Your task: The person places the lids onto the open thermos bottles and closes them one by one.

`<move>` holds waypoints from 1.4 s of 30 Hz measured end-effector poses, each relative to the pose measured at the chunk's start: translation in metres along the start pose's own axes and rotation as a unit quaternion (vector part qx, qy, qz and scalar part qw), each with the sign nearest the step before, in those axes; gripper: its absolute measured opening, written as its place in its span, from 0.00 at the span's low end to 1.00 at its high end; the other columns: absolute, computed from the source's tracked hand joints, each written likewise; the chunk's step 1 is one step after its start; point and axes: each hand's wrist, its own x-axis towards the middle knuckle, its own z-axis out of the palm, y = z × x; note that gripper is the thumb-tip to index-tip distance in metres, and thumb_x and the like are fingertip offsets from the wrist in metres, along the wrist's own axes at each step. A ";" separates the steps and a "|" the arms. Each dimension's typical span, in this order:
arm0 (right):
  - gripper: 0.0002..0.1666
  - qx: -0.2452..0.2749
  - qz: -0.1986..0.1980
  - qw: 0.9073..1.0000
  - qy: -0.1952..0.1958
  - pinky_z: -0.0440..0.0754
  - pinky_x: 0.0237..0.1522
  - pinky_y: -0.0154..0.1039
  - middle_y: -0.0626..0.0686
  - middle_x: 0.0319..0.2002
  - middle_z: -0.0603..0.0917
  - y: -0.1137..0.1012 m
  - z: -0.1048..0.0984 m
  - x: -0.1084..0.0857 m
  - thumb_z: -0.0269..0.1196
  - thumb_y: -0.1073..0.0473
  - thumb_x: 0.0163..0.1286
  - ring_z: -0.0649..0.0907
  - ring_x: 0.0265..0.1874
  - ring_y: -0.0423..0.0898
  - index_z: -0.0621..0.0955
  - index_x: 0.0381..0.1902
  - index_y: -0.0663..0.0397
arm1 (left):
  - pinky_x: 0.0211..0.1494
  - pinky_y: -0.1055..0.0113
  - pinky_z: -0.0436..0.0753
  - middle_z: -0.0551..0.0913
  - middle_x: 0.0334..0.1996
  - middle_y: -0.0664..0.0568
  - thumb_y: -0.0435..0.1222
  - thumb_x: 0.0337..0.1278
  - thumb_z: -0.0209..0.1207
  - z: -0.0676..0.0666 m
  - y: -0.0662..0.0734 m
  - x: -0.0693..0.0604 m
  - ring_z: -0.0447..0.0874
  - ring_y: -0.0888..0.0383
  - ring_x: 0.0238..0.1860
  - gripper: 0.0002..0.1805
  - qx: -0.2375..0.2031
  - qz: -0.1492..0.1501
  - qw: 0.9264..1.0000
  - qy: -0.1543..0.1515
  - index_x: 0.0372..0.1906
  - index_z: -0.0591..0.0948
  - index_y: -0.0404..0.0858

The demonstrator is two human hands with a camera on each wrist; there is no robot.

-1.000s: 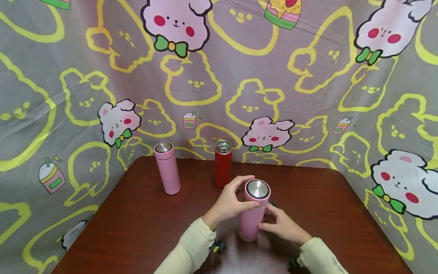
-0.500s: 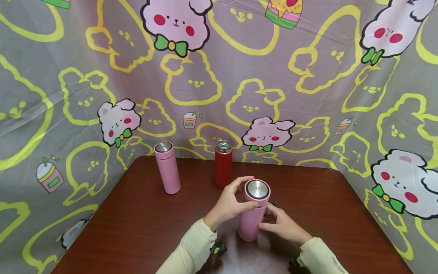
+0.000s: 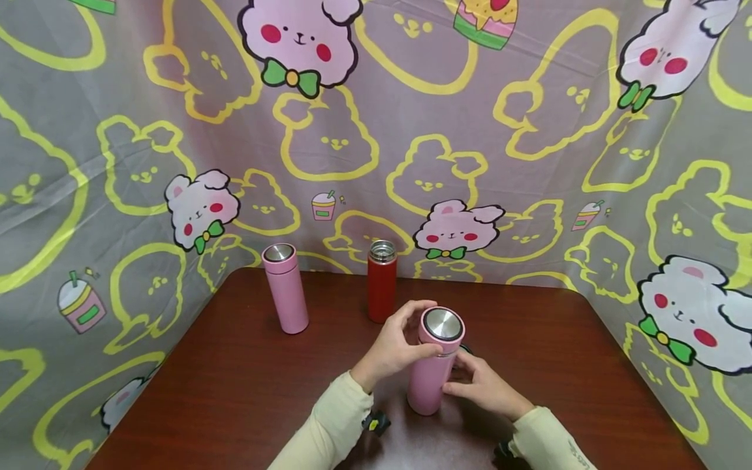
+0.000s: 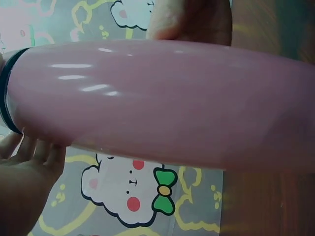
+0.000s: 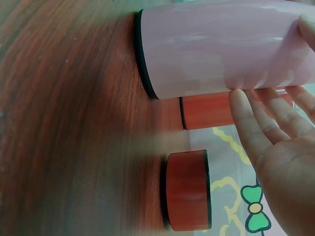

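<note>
A pink bottle with a steel-topped lid stands upright near the front of the table. My left hand curls its fingers and thumb round the lid. Lower down, my right hand holds the body from the right side. The left wrist view has the pink body across it, with left fingers at the lid end and part of the right hand on the far side. Right fingertips touch the bottle above its black base; whether the base touches the table cannot be told.
Another pink bottle, lid on, stands at the back left. A lidless red bottle with a steel neck is at the back centre. Behind the held bottle, a short red cap sits on the brown table. Patterned cloth surrounds the table.
The head view has shifted very slightly. Both hands keep the same hold on the pink bottle, with no clear movement.
</note>
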 end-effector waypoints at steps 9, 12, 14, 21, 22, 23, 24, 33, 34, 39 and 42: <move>0.32 -0.002 0.013 1.000 0.004 0.79 0.48 0.39 0.61 0.54 0.75 -0.001 -0.001 -0.001 0.63 0.66 0.64 0.81 0.48 0.46 0.66 0.64 0.62 | 0.56 0.55 0.75 0.74 0.56 0.40 0.40 0.50 0.69 -0.003 -0.035 0.004 0.76 0.57 0.53 0.37 -0.042 -0.001 0.999 -0.009 0.64 0.66 0.33; 0.32 0.000 0.011 1.000 0.007 0.79 0.48 0.40 0.61 0.55 0.75 -0.002 -0.002 -0.002 0.64 0.66 0.63 0.81 0.48 0.45 0.66 0.64 0.62 | 0.56 0.58 0.76 0.75 0.56 0.43 0.43 0.51 0.68 -0.003 -0.040 0.005 0.76 0.56 0.54 0.37 -0.049 0.008 0.999 -0.014 0.64 0.68 0.36; 0.32 0.001 0.007 1.000 0.007 0.79 0.48 0.39 0.60 0.55 0.75 -0.001 -0.002 -0.002 0.63 0.67 0.63 0.81 0.48 0.45 0.66 0.64 0.63 | 0.56 0.59 0.76 0.75 0.56 0.43 0.45 0.51 0.68 -0.004 -0.042 0.005 0.76 0.55 0.54 0.37 -0.057 0.014 0.998 -0.020 0.64 0.68 0.36; 0.33 0.005 -0.001 1.000 0.004 0.79 0.48 0.40 0.58 0.56 0.75 0.000 -0.002 0.000 0.63 0.68 0.64 0.80 0.49 0.46 0.65 0.65 0.62 | 0.61 0.60 0.71 0.71 0.59 0.44 0.45 0.55 0.64 -0.010 -0.049 0.009 0.72 0.54 0.57 0.39 -0.128 -0.005 0.990 -0.065 0.67 0.62 0.35; 0.33 0.005 0.000 1.000 0.004 0.79 0.49 0.40 0.57 0.56 0.75 0.000 -0.001 0.000 0.63 0.68 0.64 0.80 0.48 0.46 0.65 0.65 0.62 | 0.61 0.60 0.71 0.71 0.59 0.45 0.44 0.55 0.63 -0.011 -0.051 0.009 0.71 0.54 0.58 0.39 -0.141 -0.008 0.987 -0.071 0.68 0.61 0.34; 0.33 0.003 -0.003 1.000 0.003 0.79 0.49 0.40 0.57 0.56 0.75 0.000 -0.001 0.000 0.62 0.69 0.64 0.80 0.49 0.46 0.65 0.65 0.63 | 0.61 0.60 0.71 0.71 0.59 0.46 0.44 0.56 0.62 -0.012 -0.052 0.010 0.71 0.54 0.57 0.38 -0.154 -0.009 0.985 -0.077 0.67 0.60 0.33; 0.33 0.003 -0.002 1.000 0.003 0.79 0.49 0.41 0.57 0.55 0.76 0.001 -0.001 0.001 0.62 0.69 0.63 0.81 0.48 0.46 0.65 0.65 0.63 | 0.60 0.60 0.71 0.71 0.59 0.46 0.43 0.57 0.61 -0.012 -0.053 0.011 0.71 0.54 0.57 0.38 -0.166 -0.007 0.982 -0.084 0.67 0.60 0.32; 0.33 0.002 -0.007 1.000 0.001 0.78 0.49 0.43 0.59 0.54 0.76 0.002 0.000 0.001 0.63 0.69 0.63 0.80 0.48 0.46 0.66 0.64 0.63 | 0.61 0.58 0.69 0.74 0.56 0.50 0.35 0.56 0.48 -0.013 -0.057 0.019 0.72 0.54 0.56 0.32 -0.245 0.014 0.958 -0.148 0.66 0.58 0.25; 0.33 0.004 -0.004 1.000 0.001 0.78 0.49 0.43 0.59 0.54 0.76 0.001 0.000 0.001 0.63 0.68 0.63 0.80 0.48 0.46 0.66 0.64 0.62 | 0.62 0.58 0.68 0.74 0.56 0.50 0.35 0.55 0.46 -0.013 -0.057 0.020 0.72 0.54 0.56 0.33 -0.243 0.013 0.958 -0.151 0.65 0.58 0.25; 0.33 0.007 -0.002 1.000 0.001 0.78 0.49 0.42 0.60 0.54 0.76 -0.001 0.001 0.000 0.63 0.67 0.63 0.80 0.48 0.46 0.66 0.65 0.62 | 0.62 0.55 0.67 0.76 0.54 0.52 0.37 0.52 0.43 -0.011 -0.057 0.022 0.72 0.55 0.56 0.33 -0.235 0.004 0.959 -0.156 0.65 0.59 0.25; 0.33 0.004 -0.002 1.000 0.004 0.78 0.49 0.42 0.60 0.54 0.76 -0.001 0.000 0.000 0.64 0.68 0.63 0.80 0.48 0.46 0.66 0.64 0.62 | 0.61 0.55 0.67 0.76 0.54 0.51 0.38 0.52 0.44 -0.010 -0.057 0.023 0.72 0.55 0.55 0.33 -0.237 -0.001 0.959 -0.158 0.65 0.61 0.27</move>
